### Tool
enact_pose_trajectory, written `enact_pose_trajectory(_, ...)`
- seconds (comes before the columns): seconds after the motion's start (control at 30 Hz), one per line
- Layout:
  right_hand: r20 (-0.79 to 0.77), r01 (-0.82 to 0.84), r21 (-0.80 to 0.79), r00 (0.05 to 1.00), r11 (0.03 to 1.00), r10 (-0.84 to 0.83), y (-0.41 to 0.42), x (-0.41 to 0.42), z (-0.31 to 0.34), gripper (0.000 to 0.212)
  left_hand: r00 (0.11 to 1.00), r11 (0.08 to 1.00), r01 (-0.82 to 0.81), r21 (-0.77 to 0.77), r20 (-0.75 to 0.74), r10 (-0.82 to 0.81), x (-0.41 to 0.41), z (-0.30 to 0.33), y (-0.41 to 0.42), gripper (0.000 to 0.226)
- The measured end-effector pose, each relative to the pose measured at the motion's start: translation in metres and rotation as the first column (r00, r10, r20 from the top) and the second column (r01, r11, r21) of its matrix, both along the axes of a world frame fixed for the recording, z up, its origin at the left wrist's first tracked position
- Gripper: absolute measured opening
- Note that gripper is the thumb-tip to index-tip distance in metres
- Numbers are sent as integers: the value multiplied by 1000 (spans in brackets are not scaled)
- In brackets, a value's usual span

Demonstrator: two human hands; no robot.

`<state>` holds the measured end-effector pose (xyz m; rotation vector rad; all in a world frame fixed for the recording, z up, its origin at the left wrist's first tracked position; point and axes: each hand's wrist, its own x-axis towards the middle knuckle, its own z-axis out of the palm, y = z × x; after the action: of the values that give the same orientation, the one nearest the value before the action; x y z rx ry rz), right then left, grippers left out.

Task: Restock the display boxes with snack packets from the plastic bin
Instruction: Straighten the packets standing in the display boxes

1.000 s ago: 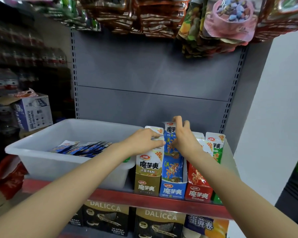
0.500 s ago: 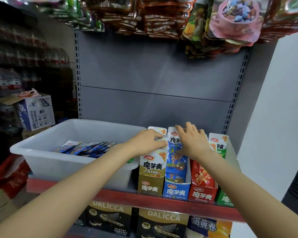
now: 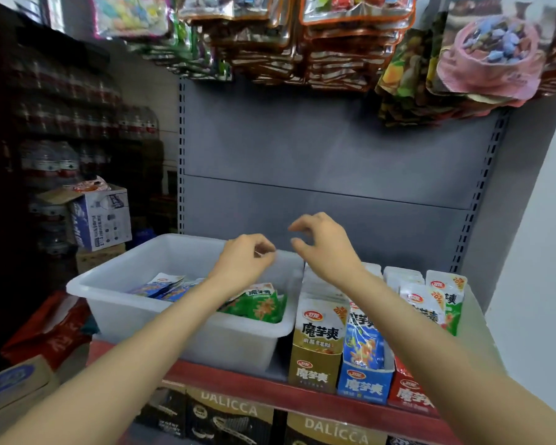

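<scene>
Snack packets (image 3: 363, 338) are standing upright in a row of four display boxes at the front right of the red shelf (image 3: 238, 385): a gold box (image 3: 313, 369), a blue box (image 3: 365, 385), a red box (image 3: 410, 395) and a green one (image 3: 453, 303) at the far right, partly hiding behind the person's right forearm. Just beside the gold box, on the left, the white plastic bin (image 3: 122, 313) is sitting on the same shelf, holding green packets (image 3: 259, 308) near its right end and blue ones (image 3: 161, 285) further left.

Both hands are hanging in the air, not touching anything. The left hand (image 3: 243, 263) is over the bin's back right corner with fingers loosely curled and nothing in them. The right hand (image 3: 323, 244) is hovering above the back of the gold and blue boxes, its fingers bent and a bit spread, thumb apart from them, also holding nothing.

Behind all that the grey back panel (image 3: 334, 155) is rising up, and bagged sweets (image 3: 485, 56) are hanging across the top.
</scene>
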<state>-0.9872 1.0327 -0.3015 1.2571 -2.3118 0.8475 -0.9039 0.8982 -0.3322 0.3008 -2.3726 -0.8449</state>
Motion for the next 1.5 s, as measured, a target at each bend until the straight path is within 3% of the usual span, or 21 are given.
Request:
enact_pose_trajectory(0.13, 73, -92, 129, 994, 987, 83, -80, 17, -5, 35, 979, 982, -184, 35, 91, 180, 19, -8, -65, 11)
enact_pose_trajectory(0.27, 204, -140, 408, 977, 902, 59, -150, 21, -28, 46, 863, 942, -319, -103, 379, 334, 23, -24, -124, 16)
enact_pose_trajectory(0.33, 298, -207, 526, 953, 825, 50, -174, 15, -45, 51, 776, 929, -314, -196, 511, 370, 23, -30, -146, 12)
enact_pose_trajectory(0.47, 331, -281, 719, 943, 636, 41, -194, 5, -69, 46, 623, 920, -277, -279, 677, 393, 24, -37, -169, 46)
enact_pose_trajectory(0.57, 344, -299, 721, 938, 625, 52, -196, 3, -71, 37, 542, 905, -224, -360, 726, 423, 22, -39, -175, 52)
enact_pose_trajectory(0.73, 442, -300, 613, 897, 731, -3, -191, 4, -67, 37, 673, 885, -240, -400, 588, 448, 24, -36, -170, 13)
enact_pose_trajectory(0.8, 540, -283, 463, 841, 840, -14, -189, 5, -65, 45, 746, 882, -269, -388, 495, 445, 25, -32, -165, 15)
enact_pose_trajectory(0.9, 802, -156, 49, 594, 987, 54, -183, 9, -54, 46, 878, 898, -248, -363, 307, 367, 28, -20, -143, 35)
enact_pose_trajectory(0.97, 901, -72, -181, 388, 981, 195, -170, 13, -39, 32, 941, 917, -183, -353, 207, 267, 29, -8, -118, 36)
enact_pose_trajectory(1.0, 906, -22, -269, 333, 963, 261, -163, 14, -31, 24, 959, 920, -155, -361, 170, 228, 28, -1, -105, 32)
enact_pose_trajectory(1.07, 871, 49, -366, 370, 929, 324, -147, 11, -16, 17, 980, 937, -119, -329, 110, 163, 25, 12, -81, 23)
enact_pose_trajectory(1.17, 756, 97, -406, 594, 909, 274, -111, 0, 1, 27, 999, 983, -44, -178, 11, 47, 20, 28, -49, 19)
enact_pose_trajectory(1.3, 669, 145, -561, 659, 815, 343, -40, -17, 12, 34, 999, 984, 43, -172, -12, -46, 6, 32, -5, 28)
enact_pose_trajectory(1.43, 586, 222, -636, 763, 739, 275, 31, -43, 9, 81, 984, 965, 178, -193, 43, -173, -16, 23, 36, 42)
enact_pose_trajectory(1.5, 550, 257, -637, 812, 726, 195, 62, -53, 1, 87, 973, 957, 229, -177, 73, -219, -24, 18, 53, 43)
